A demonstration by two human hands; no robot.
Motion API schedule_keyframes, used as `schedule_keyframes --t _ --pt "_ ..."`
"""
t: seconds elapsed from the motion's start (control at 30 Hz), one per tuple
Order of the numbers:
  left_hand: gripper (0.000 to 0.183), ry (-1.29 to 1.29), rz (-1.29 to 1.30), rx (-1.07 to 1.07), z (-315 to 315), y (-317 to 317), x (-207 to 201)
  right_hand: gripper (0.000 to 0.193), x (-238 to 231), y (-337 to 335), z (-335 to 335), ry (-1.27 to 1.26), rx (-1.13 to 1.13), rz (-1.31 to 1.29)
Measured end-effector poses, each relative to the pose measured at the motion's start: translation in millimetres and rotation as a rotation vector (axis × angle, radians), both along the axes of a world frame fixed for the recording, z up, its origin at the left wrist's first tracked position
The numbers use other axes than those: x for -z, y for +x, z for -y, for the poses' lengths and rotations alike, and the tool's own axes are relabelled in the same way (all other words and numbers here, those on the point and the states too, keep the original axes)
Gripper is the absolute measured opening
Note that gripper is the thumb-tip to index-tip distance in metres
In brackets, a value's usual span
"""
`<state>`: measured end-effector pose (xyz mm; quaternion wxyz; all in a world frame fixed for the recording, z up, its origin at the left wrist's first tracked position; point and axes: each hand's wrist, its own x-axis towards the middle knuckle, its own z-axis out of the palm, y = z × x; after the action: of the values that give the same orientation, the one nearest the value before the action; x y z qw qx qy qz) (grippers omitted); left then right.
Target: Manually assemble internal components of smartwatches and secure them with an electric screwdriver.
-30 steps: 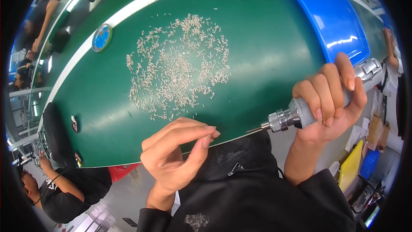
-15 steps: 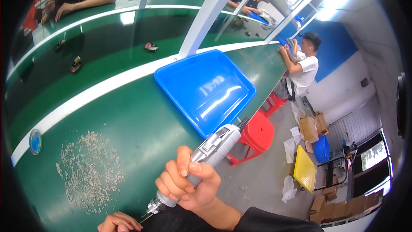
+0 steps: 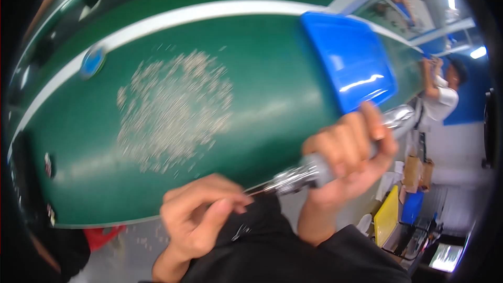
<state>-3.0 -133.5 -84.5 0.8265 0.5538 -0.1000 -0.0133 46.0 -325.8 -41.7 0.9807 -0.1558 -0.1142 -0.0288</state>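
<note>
My right hand [image 3: 346, 160] is wrapped round a silver-grey electric screwdriver [image 3: 318, 172], held slantwise over the near table edge. Its chrome chuck and thin bit point left toward my left hand [image 3: 201, 212]. That hand is closed in a pinch right at the bit's tip; anything between its fingertips is too small and blurred to make out. Beyond the hands, a loose patch of many tiny pale pins or screws [image 3: 175, 110] lies spread on the green table [image 3: 267, 89].
A blue plastic tray [image 3: 356, 63] lies on the table at the right, behind the screwdriver. A small round blue-topped container [image 3: 93, 62] stands far left by the white strip. Small parts lie at the left edge. A co-worker in white [image 3: 443, 94] works at the far right.
The view has swung, so the table and tray appear shifted. My left hand has come fully into sight at the bit's tip. The screwdriver is now held flatter, still in my right hand.
</note>
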Motion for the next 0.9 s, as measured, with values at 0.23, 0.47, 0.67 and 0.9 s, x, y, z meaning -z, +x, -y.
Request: schedule_keyframes --t 0.23,0.47,0.67,0.9 --pt "0.024 -0.127 -0.068 0.051 -8.7 -7.3 11.6 0.011 7.8 6.5 -26.1 0.057 -0.018 -0.023" --pt "0.026 -0.163 -0.076 0.081 -4.9 -8.6 12.7 0.011 7.9 2.4 -28.8 0.074 -0.038 -0.03" --pt "0.028 -0.226 -0.095 0.122 -3.6 -5.3 13.5 0.012 10.1 2.2 -24.6 0.039 -0.052 -0.021" --pt "0.009 0.382 0.122 -0.056 -4.1 2.9 6.5 0.014 12.7 8.1 -18.4 -0.119 -0.034 0.053"
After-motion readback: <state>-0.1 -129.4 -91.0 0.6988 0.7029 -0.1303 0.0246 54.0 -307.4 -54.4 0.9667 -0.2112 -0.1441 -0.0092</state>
